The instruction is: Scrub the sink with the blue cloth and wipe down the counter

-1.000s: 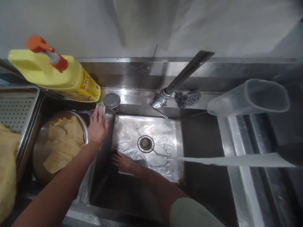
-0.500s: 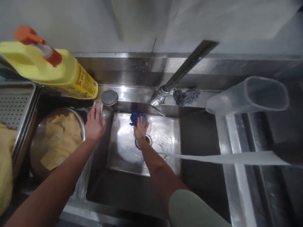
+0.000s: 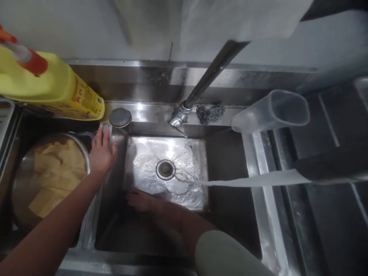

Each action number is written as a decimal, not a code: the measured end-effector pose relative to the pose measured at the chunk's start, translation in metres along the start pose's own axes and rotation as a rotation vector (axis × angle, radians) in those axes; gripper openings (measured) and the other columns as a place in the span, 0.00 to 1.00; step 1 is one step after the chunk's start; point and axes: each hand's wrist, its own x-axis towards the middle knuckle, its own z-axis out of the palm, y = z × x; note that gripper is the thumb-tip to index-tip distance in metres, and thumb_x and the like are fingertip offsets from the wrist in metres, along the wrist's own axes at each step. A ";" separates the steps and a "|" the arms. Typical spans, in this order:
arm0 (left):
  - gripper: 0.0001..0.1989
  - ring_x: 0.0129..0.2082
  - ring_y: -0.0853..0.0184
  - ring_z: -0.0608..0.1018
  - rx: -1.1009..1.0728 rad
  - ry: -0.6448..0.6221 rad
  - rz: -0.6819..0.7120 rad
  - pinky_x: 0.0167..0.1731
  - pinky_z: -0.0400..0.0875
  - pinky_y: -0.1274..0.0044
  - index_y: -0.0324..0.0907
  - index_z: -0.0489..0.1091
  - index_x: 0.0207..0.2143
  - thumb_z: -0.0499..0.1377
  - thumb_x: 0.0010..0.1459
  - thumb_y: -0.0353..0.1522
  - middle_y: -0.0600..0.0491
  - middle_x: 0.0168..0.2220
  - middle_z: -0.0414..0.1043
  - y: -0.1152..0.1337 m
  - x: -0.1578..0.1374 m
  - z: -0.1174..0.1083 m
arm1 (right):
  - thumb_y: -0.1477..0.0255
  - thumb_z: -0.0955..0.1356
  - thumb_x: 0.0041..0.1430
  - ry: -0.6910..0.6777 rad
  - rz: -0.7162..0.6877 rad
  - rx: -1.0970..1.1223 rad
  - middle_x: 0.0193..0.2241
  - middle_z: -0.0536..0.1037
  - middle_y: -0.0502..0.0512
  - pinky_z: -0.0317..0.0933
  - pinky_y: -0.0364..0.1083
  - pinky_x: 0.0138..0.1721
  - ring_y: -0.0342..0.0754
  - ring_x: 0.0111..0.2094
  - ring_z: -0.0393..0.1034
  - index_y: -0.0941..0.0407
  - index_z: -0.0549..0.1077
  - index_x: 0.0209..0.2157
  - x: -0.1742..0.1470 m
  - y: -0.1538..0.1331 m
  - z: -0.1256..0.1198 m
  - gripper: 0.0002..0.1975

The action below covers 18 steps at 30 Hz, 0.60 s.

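Observation:
My left hand [image 3: 102, 151] rests, fingers spread, on the divider between two steel sink basins, beside a round grey-topped lid or container [image 3: 120, 117]. Low in the right-hand basin [image 3: 230, 165], my right hand [image 3: 140, 200] is at the front left corner of the basin floor, in shadow and smeared by motion. Its fingers are hard to make out, and the blue cloth seen earlier is out of sight. A stream of water [image 3: 253, 179] falls from the right onto the wet floor, near the drain [image 3: 165, 169].
In the left basin a metal pot [image 3: 21, 188] holds crumpled yellowish sheets [image 3: 61, 165]. A yellow pump jug [image 3: 57, 88] stands behind. Along the back ledge are a metal pipe with a valve [image 3: 198, 90], a steel scourer [image 3: 210, 113] and a clear plastic jug [image 3: 258, 115].
My right hand has moved from the back of the basin floor to its front left corner. The blue cloth under it no longer shows. My left hand stays on the divider; the view has shifted right.

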 end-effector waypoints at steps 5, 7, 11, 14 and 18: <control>0.30 0.60 0.54 0.54 0.039 -0.012 0.008 0.58 0.52 0.65 0.37 0.50 0.63 0.47 0.60 0.40 0.46 0.64 0.43 -0.001 0.000 0.000 | 0.68 0.53 0.59 0.116 0.163 0.038 0.59 0.48 0.41 0.33 0.56 0.70 0.37 0.65 0.40 0.46 0.62 0.51 -0.002 0.055 -0.013 0.20; 0.30 0.60 0.54 0.54 0.044 -0.011 0.017 0.59 0.52 0.65 0.36 0.51 0.62 0.47 0.61 0.40 0.45 0.64 0.43 -0.001 0.000 0.000 | 0.69 0.54 0.58 0.234 0.347 0.044 0.60 0.47 0.47 0.32 0.59 0.68 0.41 0.66 0.37 0.50 0.61 0.53 -0.016 0.080 -0.025 0.21; 0.30 0.60 0.53 0.54 0.012 -0.002 -0.005 0.58 0.52 0.64 0.37 0.50 0.62 0.47 0.61 0.41 0.45 0.64 0.43 -0.002 -0.001 0.000 | 0.68 0.56 0.57 0.509 0.675 0.065 0.54 0.58 0.54 0.46 0.49 0.67 0.39 0.60 0.49 0.58 0.64 0.50 -0.062 0.109 -0.071 0.21; 0.30 0.60 0.53 0.54 -0.009 -0.003 -0.011 0.58 0.52 0.63 0.38 0.50 0.63 0.46 0.61 0.42 0.45 0.64 0.43 -0.002 -0.002 0.000 | 0.65 0.51 0.58 0.743 0.890 0.100 0.47 0.65 0.54 0.61 0.35 0.51 0.32 0.46 0.61 0.59 0.61 0.52 -0.119 0.115 -0.120 0.23; 0.31 0.60 0.52 0.54 -0.013 0.002 -0.013 0.57 0.53 0.62 0.38 0.49 0.63 0.45 0.61 0.43 0.45 0.64 0.42 -0.003 -0.002 0.001 | 0.67 0.49 0.57 1.005 1.137 0.120 0.49 0.62 0.57 0.58 0.36 0.56 0.32 0.49 0.58 0.61 0.55 0.56 -0.193 0.140 -0.182 0.27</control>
